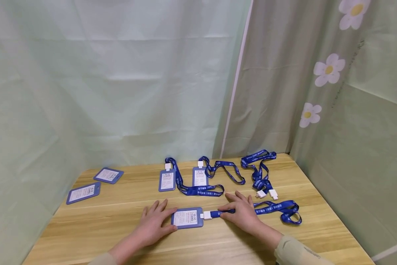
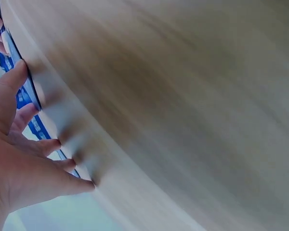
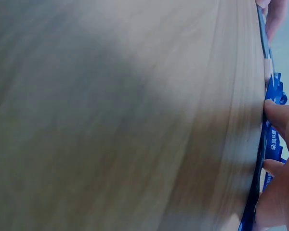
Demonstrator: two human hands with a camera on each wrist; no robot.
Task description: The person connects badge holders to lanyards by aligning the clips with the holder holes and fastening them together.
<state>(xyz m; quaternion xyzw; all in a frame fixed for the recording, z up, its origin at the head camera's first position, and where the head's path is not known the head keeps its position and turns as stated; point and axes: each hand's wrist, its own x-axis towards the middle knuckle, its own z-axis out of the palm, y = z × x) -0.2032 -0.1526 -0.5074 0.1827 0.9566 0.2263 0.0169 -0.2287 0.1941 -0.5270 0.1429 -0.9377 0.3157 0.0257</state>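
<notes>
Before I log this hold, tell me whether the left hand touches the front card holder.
Touching: the head view shows the left hand with its thumb and index fingertip on the left end of the card holder.

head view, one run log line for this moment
left hand: touching card holder edges | right hand: holding blue lanyard | white clip: between card holder and lanyard
</notes>
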